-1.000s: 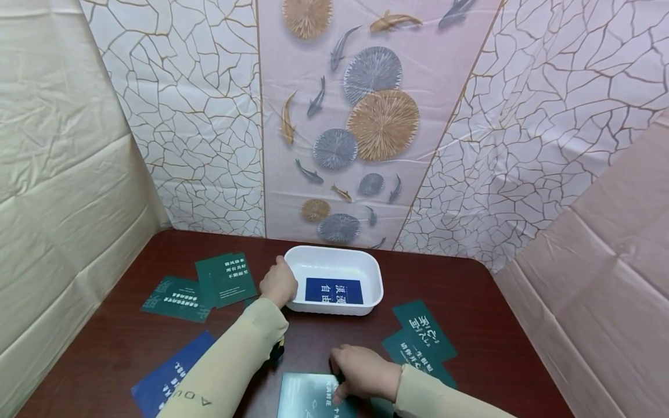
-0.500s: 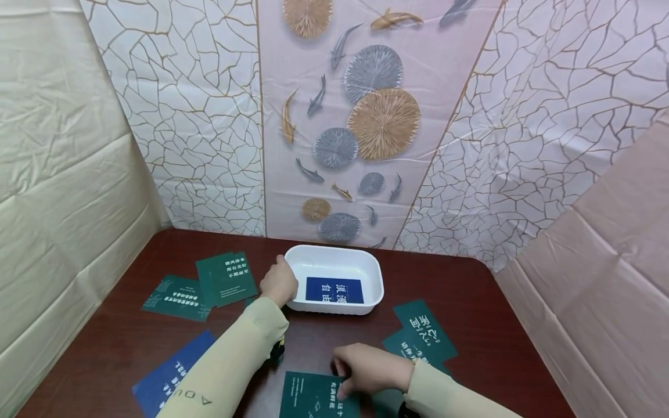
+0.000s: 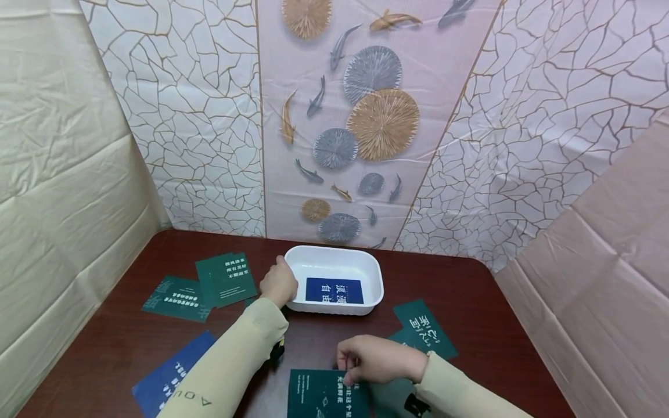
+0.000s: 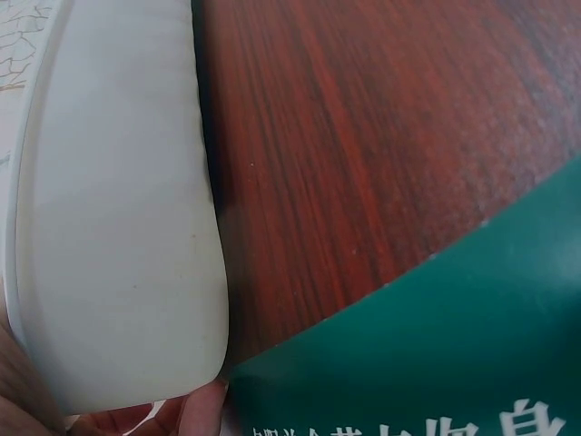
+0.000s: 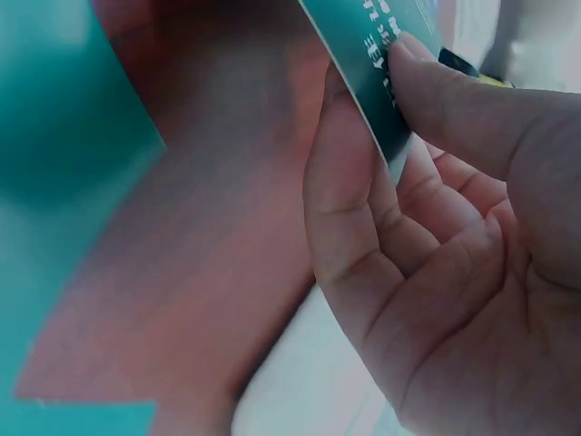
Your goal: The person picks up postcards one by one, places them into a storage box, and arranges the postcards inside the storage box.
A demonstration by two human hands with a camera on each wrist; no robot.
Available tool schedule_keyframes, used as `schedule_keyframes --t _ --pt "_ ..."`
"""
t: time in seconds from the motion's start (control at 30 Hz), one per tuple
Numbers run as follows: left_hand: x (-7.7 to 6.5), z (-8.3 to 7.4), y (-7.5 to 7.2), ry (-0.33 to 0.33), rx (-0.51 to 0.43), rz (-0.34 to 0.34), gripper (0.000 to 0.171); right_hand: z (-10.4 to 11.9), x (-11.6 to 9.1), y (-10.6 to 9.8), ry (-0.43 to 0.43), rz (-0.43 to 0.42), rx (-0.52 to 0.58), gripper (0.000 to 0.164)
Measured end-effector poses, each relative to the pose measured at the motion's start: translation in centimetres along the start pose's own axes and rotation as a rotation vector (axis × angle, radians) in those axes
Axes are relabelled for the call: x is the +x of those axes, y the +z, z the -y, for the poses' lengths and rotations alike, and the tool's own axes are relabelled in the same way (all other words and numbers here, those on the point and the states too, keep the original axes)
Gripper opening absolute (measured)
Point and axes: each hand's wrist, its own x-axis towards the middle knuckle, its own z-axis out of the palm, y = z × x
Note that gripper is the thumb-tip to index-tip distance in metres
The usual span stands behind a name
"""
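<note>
My left hand grips the left end of a white plastic tray. Inside the tray lies a blue card with white characters. At the front of the table my right hand pinches a dark green card by its far right corner. The right wrist view shows this card between the thumb and the curled fingers, apart from the tabletop. In the left wrist view the tray's wall fills the left side, and fingertips curl under its edge beside another green card.
Two green cards overlap at the left, one of them a square-looking card. A blue card lies partly under the left sleeve. Overlapping green cards lie right of the tray on the dark red table. Patterned cloth hangs behind.
My right hand has moved slightly right and away from me with the green card, whose tilt has changed and whose glare is gone. The left hand and tray have stayed put.
</note>
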Motion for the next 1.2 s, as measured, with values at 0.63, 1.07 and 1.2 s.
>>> schedule_keyframes --t 0.63,1.07,1.2 --pt "-0.1 0.3 -0.1 -0.004 0.012 -0.020 0.068 1.1 -1.7 -7.3 0.017 -0.362 -0.171 0.005" --pt "0.1 0.3 -0.1 -0.024 0.017 -0.009 0.071 -0.4 0.1 -11.6 0.062 -0.647 -0.197 0.008" --pt "0.0 0.2 0.0 -0.023 0.018 -0.013 0.070 -1.3 0.9 -11.5 0.063 -0.718 -0.202 0.006"
